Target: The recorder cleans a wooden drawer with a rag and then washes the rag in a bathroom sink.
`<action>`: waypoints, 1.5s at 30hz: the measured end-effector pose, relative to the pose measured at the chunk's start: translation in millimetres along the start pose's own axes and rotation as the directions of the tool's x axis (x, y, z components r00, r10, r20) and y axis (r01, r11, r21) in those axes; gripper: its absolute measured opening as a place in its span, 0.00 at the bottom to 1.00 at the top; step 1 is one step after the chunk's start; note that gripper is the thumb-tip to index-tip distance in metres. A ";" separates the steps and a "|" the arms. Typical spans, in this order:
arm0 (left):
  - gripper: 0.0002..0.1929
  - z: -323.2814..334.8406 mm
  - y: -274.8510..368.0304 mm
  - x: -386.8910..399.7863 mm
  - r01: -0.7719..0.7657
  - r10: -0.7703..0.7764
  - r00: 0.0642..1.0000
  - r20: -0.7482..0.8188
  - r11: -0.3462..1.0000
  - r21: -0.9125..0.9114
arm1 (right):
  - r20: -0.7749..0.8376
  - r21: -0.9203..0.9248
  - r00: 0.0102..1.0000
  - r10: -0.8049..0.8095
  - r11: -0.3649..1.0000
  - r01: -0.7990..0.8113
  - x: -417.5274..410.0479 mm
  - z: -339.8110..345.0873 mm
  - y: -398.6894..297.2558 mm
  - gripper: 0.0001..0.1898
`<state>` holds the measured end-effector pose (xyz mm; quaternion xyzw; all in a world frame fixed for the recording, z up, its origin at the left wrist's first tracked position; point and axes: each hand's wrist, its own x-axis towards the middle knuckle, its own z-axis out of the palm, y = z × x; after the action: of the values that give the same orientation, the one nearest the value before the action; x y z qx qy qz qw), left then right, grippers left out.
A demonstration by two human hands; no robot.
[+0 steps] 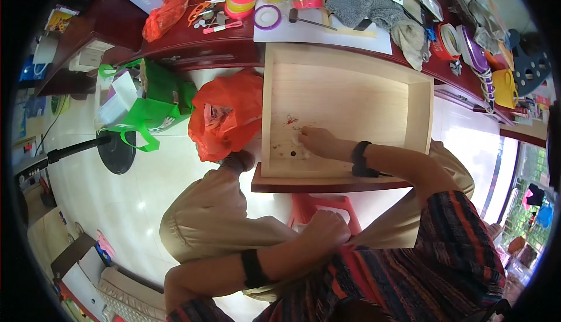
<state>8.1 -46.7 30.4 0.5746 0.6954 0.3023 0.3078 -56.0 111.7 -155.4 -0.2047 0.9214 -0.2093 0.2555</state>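
An open wooden drawer (342, 94) with a dark red front panel juts out before me. My right hand (319, 140) reaches inside, near its front left corner, pinching a small white tissue (300, 143) against the bottom. Around the fingers lie scattered debris (291, 120), with some red bits, and a small dark round object (293, 153). Curled into a fist, my left hand (329, 227) rests near my lap, above a pink plastic stool (302, 206). Nothing shows in that fist, though its palm side is hidden.
Left of the drawer stand a red plastic bag (232, 120) and a full green bag (164, 98). The dark red desk (197, 46) holds tape rolls (267, 17), a small hammer (294, 15), grey cloth (363, 4) and a purple iron (473, 50). A black round base (116, 153) stands on the floor.
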 end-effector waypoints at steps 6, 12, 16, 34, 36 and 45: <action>0.06 -3.2 4.0 -8.6 0.044 -0.048 0.997 0.061 0.997 0.070 | -0.242 -0.049 0.966 0.093 0.993 -0.108 35.1 -33.6 34.7 0.11; 0.06 0.9 1.2 -3.5 0.017 -0.019 1.000 0.020 0.997 0.076 | -0.199 -0.133 0.970 -0.138 0.985 0.113 49.4 -11.9 34.8 0.10; 0.06 4.1 1.9 -11.5 0.028 -0.027 1.000 -0.014 0.997 0.070 | 0.032 -0.057 0.955 -0.295 0.953 0.297 22.3 -1.0 1.8 0.09; 0.06 4.6 3.0 -17.3 0.025 -0.026 0.996 -0.081 1.000 -0.016 | 0.178 -0.095 0.963 0.201 0.978 -0.187 -7.1 -9.9 23.4 0.08; 0.06 4.6 5.4 -19.8 0.038 -0.035 0.999 -0.042 0.997 0.065 | 0.180 -0.098 0.978 0.109 0.991 -0.092 -15.4 -0.7 16.4 0.08; 0.03 -3.1 8.6 -14.8 0.069 -0.068 0.998 -0.015 0.980 0.184 | 0.011 0.186 0.984 0.177 0.967 -0.176 22.5 31.5 -17.4 0.11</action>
<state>13.2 -60.1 40.2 0.5751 0.7412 0.2284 0.2604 -51.5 77.6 -180.1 -0.0964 0.9130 -0.2718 0.2887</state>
